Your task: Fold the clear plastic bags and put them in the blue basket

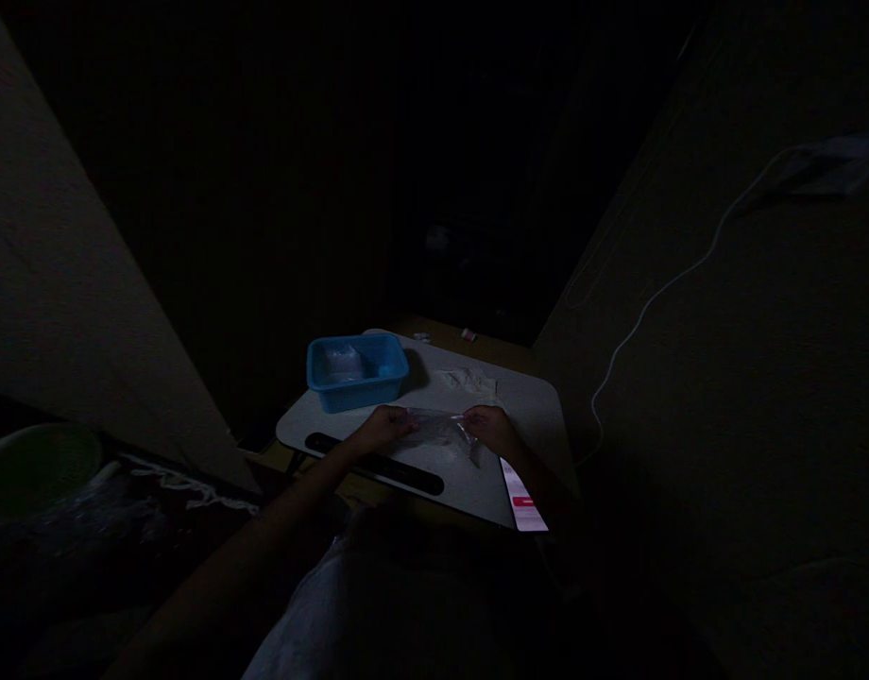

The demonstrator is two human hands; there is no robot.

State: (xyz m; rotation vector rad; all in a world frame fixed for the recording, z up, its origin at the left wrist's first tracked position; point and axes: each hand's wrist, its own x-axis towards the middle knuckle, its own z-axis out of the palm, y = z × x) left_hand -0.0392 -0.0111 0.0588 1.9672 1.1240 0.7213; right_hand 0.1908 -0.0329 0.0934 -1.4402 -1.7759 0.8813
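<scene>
A clear plastic bag (434, 427) stretches between my two hands above a small white table (469, 486). My left hand (386, 427) is closed on the bag's left end. Its right end is pinched in my right hand (489, 427), where the plastic catches some light. Just beyond my left hand stands a blue plastic basket (360, 395) with a clear-wrapped pale packet (342, 362) inside. Behind the bag lies a crumpled, pale, flat thing (468, 381) whose kind I cannot make out. The scene is very dark, so finger detail is poor.
A lit phone (525, 501) lies at the table's near right edge, under my right forearm. A dark slot (378, 463) runs along the front edge. Small items, one a red-and-white piece (468, 334), sit behind the table. A white cable (643, 307) hangs along the right wall.
</scene>
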